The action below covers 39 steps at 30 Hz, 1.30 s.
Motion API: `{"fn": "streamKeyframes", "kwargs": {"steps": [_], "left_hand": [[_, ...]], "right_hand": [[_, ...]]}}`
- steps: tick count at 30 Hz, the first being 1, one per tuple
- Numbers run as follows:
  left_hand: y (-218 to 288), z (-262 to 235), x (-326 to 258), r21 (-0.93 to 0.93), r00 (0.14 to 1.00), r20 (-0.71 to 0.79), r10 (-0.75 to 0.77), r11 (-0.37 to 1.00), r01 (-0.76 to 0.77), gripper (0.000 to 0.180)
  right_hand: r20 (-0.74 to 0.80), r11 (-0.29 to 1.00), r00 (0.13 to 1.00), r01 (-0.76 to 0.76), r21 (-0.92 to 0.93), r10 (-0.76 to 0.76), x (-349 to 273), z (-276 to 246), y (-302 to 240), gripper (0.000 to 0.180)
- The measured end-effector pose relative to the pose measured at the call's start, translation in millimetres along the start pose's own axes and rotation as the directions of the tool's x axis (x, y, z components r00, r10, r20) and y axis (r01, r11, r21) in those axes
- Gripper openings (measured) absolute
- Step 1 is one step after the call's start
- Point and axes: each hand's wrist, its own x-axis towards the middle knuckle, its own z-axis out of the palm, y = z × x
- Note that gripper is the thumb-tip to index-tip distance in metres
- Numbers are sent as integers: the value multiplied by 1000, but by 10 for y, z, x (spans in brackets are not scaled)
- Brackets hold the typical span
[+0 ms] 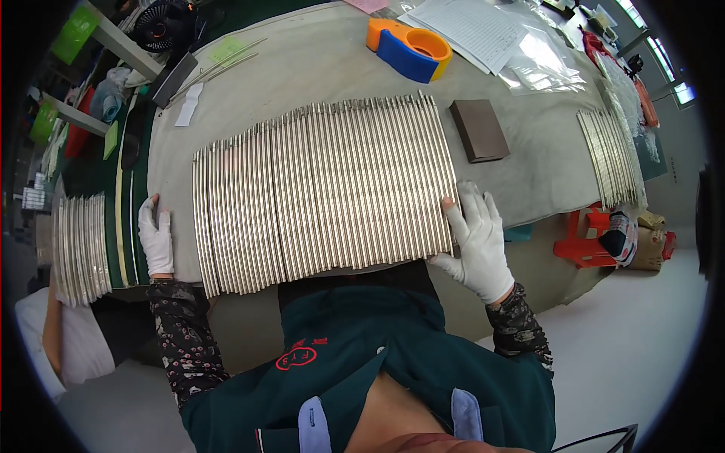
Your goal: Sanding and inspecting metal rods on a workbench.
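A broad row of slim, shiny metal rods (317,189) lies side by side on the grey-covered table, their narrower tips toward the far side. My right hand (479,245), in a white glove with a bare fingertip showing, rests against the row's right edge. Its fingers are spread, and the thumb is by the near end of the last rods. My left hand (156,240), gloved too, lies at the table's left edge, apart from the row. Its fingers stretch forward, holding nothing that I can see.
Right of the row sits a dark brown block (480,130). Farther back are an orange and blue tape dispenser (410,49), papers (468,30) and clear plastic bags (540,60). More rods lie at far right (609,158) and far left (81,245). A red stool (585,240) stands below the table.
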Motion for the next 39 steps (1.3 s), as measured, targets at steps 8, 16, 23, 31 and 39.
{"fn": "streamKeyframes", "kwargs": {"steps": [8,16,23,31,39], "left_hand": [[-37,-23,-44,-31,1000,-7,-22,999,22,39],[-18,3,-45,-51,1000,-3,-30,998,30,39],[-33,-20,-54,-14,999,8,-41,999,41,40],[-36,17,-37,-5,1000,-4,-16,1000,16,40],[-70,-16,-73,-14,999,-51,-8,1000,7,40]], "right_hand": [[12,998,998,65,-23,-64,-3,16,85,96],[41,994,999,26,104,-30,21,-146,159,98],[1,992,998,66,105,-66,22,-140,165,99],[-3,990,994,107,90,-107,22,-152,186,94],[-53,982,986,163,91,-159,13,-136,159,89]]}}
